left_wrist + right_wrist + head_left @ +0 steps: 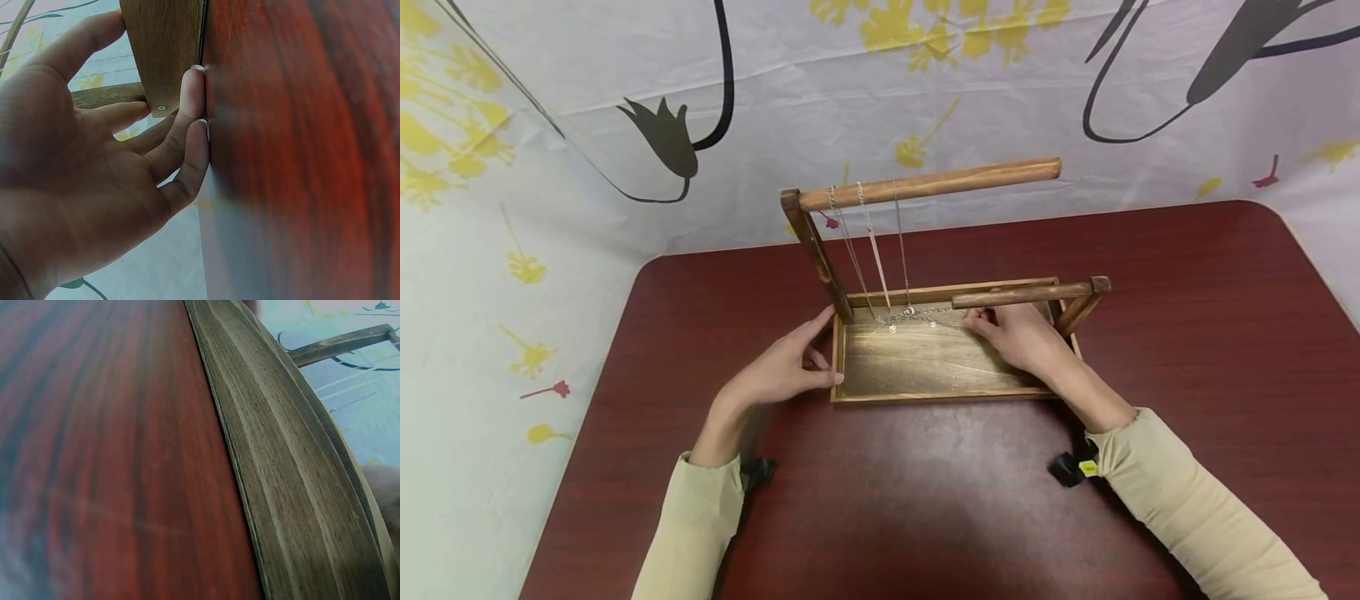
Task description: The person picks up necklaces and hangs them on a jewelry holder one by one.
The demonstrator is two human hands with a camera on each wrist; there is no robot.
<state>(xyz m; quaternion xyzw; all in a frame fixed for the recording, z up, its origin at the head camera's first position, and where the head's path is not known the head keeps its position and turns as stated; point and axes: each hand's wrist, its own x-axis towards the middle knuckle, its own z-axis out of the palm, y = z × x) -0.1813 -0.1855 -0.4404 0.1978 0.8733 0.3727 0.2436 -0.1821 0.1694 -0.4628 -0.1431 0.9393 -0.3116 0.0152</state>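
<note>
A wooden jewellery stand has a shallow tray (925, 367), a high crossbar (932, 183) on a left post, and a lower short bar (1026, 294) at the right. Several thin silver necklaces (874, 237) hang from the high bar. Inside the tray, my right hand (1018, 337) pinches the end of a silver chain (933, 324) with small charms, partly under the short bar. My left hand (778, 362) rests against the tray's left end, fingers spread. In the left wrist view, that hand (94, 169) touches the wooden end panel (165, 56) with its fingertips.
The stand sits on a dark red wood-grain table (925, 483) with rounded far corners. Behind it hangs a pale cloth (760, 158) printed with flowers. The right wrist view mostly holds the tray's outer wall (275, 450) and the tabletop (112, 462).
</note>
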